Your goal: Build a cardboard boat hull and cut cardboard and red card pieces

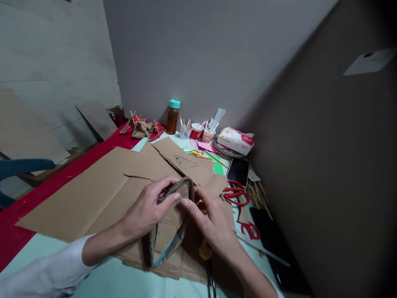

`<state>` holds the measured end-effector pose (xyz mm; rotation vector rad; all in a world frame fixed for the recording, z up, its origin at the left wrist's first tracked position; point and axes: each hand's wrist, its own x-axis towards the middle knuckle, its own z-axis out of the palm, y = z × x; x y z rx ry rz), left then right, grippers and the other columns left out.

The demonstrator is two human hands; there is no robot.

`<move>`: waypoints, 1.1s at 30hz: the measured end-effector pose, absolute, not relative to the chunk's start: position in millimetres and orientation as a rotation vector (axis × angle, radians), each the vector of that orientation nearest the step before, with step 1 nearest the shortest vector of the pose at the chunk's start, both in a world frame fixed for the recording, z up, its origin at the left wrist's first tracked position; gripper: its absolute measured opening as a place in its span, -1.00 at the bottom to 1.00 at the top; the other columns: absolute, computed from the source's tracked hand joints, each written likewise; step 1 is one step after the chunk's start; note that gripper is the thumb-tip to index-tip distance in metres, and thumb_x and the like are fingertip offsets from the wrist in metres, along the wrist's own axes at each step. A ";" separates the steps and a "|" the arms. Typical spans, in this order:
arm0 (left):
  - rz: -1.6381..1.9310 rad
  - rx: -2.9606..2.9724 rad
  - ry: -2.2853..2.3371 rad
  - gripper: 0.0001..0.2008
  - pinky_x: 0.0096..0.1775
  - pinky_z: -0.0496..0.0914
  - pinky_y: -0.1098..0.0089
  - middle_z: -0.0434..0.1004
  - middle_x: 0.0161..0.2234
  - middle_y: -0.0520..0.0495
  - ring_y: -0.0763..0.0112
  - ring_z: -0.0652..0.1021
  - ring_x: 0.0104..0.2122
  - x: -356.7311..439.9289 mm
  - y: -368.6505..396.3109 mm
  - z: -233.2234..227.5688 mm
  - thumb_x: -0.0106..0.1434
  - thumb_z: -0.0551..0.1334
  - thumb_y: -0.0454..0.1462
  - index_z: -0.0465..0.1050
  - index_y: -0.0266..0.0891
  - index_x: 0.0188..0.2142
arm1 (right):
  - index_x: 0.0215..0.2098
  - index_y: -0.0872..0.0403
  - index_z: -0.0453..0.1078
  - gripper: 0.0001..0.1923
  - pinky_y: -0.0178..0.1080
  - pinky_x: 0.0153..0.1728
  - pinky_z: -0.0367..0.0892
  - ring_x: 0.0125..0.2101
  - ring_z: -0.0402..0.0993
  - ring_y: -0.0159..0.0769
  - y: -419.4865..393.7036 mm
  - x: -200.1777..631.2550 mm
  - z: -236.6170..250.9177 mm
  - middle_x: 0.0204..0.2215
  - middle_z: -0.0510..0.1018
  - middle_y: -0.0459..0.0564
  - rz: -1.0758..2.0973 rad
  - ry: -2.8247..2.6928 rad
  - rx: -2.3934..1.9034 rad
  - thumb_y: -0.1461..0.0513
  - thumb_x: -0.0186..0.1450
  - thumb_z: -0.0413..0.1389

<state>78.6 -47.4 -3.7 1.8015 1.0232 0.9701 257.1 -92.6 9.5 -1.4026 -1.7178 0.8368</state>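
Both my forearms come in from the bottom edge, the left one in a white sleeve point(46, 273), and meet over a curved cardboard piece point(169, 231) that stands on edge on the flat cardboard sheets point(93, 194). My left hand point(145, 211) is closed in a pinch on the top of that loop, thumb and fingertips on the raw corrugated rim, which seems to keep the bent strip from springing open. My right hand point(214, 225) is half curled, its fingertips touching the same rim just beside the left thumb; whether it actually grips the strip or only steadies it I cannot tell. A yellow tool point(205, 249) with a dark cord lies under my right wrist, partly hidden, close enough to reach. The strip is brown, rough and fluted at the edge, with a bluish printed band near its foot. Just to the right lie red-handled scissors point(235, 193), a dark tablet point(238, 171) and a bundle of thin wooden sticks point(259, 196). Further back, against the grey wall, stand a brown bottle with a green cap point(172, 116), small cups of sticks and pens point(196, 131) and a soft tissue pack point(235, 140), on a table point(18, 236) covered red and pale green.
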 end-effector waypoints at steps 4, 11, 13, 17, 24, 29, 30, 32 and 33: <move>0.986 1.741 0.981 -0.75 -0.03 0.39 0.35 0.60 -0.09 -0.05 0.25 0.56 -0.11 87.1 -54.6 -4.5 0.28 0.21 -0.18 0.48 -0.17 -0.08 | -0.31 0.08 0.40 -0.77 -0.33 -0.37 0.24 -0.36 0.39 -0.30 -93.1 257.7 5.6 -0.41 0.49 -0.11 0.859 -1.700 -1.353 0.11 0.39 0.07; 0.801 1.527 0.878 -0.56 0.11 0.37 0.27 0.56 0.10 -0.12 0.14 0.52 0.08 92.2 -56.7 -4.9 0.20 0.33 -0.12 0.42 -0.19 0.04 | -0.25 0.08 0.42 -0.80 -0.32 -0.39 0.20 -0.39 0.35 -0.33 -93.1 265.2 -0.1 -0.40 0.48 -0.12 0.717 -1.496 -1.361 0.12 0.38 0.08; 0.734 1.514 0.893 -0.55 0.09 0.38 0.23 0.59 0.06 -0.14 0.09 0.53 0.05 93.5 -57.4 -3.9 0.17 0.34 -0.13 0.46 -0.23 0.03 | -0.22 0.08 0.41 -0.82 -0.31 -0.35 0.22 -0.36 0.36 -0.31 -92.9 265.9 -1.1 -0.36 0.49 -0.10 0.691 -1.474 -1.378 0.13 0.37 0.10; 0.687 1.560 0.901 -0.55 0.01 0.42 0.21 0.64 -0.03 -0.15 0.08 0.57 -0.07 94.8 -60.7 -2.1 0.17 0.31 -0.10 0.51 -0.28 0.00 | -0.21 0.08 0.42 -0.87 -0.31 -0.28 0.26 -0.31 0.38 -0.30 -93.5 264.3 -0.4 -0.34 0.52 -0.10 0.814 -1.528 -1.321 0.18 0.34 0.12; 0.760 1.681 0.998 -0.62 -0.02 0.40 0.25 0.65 -0.09 -0.19 0.14 0.56 -0.12 96.3 -66.6 -7.3 0.19 0.24 -0.23 0.52 -0.36 -0.03 | -0.31 0.11 0.41 -0.90 -0.27 -0.28 0.27 -0.34 0.37 -0.25 -96.0 252.9 -6.0 -0.38 0.50 -0.05 0.751 -1.457 -1.285 0.21 0.28 0.12; 0.787 1.638 0.951 -0.63 -0.03 0.40 0.30 0.66 -0.10 -0.13 0.16 0.56 -0.11 96.9 -66.5 -9.7 0.16 0.23 -0.27 0.52 -0.32 -0.04 | -0.36 0.10 0.38 -0.87 -0.23 -0.28 0.26 -0.33 0.37 -0.20 -97.5 249.2 -10.9 -0.39 0.48 0.00 0.660 -1.476 -1.365 0.19 0.28 0.09; 0.786 1.633 0.940 -0.63 -0.04 0.40 0.30 0.66 -0.10 -0.13 0.17 0.56 -0.12 97.0 -65.8 -9.5 0.15 0.23 -0.28 0.52 -0.32 -0.04 | -0.36 0.10 0.38 -0.87 -0.24 -0.29 0.26 -0.33 0.37 -0.20 -97.4 249.1 -10.9 -0.39 0.49 0.00 0.649 -1.480 -1.369 0.20 0.28 0.10; 0.777 1.623 0.922 -0.64 -0.07 0.41 0.30 0.66 -0.12 -0.13 0.16 0.56 -0.15 97.4 -64.1 -8.8 0.15 0.23 -0.28 0.52 -0.34 -0.06 | -0.37 0.10 0.38 -0.88 -0.26 -0.31 0.26 -0.33 0.38 -0.21 -97.1 249.1 -9.9 -0.40 0.49 -0.01 0.643 -1.482 -1.361 0.21 0.28 0.09; 0.773 1.619 0.913 -0.64 -0.09 0.41 0.30 0.66 -0.12 -0.13 0.16 0.56 -0.16 97.6 -63.4 -8.5 0.15 0.23 -0.27 0.52 -0.35 -0.06 | -0.37 0.10 0.38 -0.89 -0.27 -0.32 0.25 -0.34 0.38 -0.22 -96.7 249.2 -9.2 -0.41 0.48 -0.02 0.646 -1.480 -1.348 0.21 0.28 0.09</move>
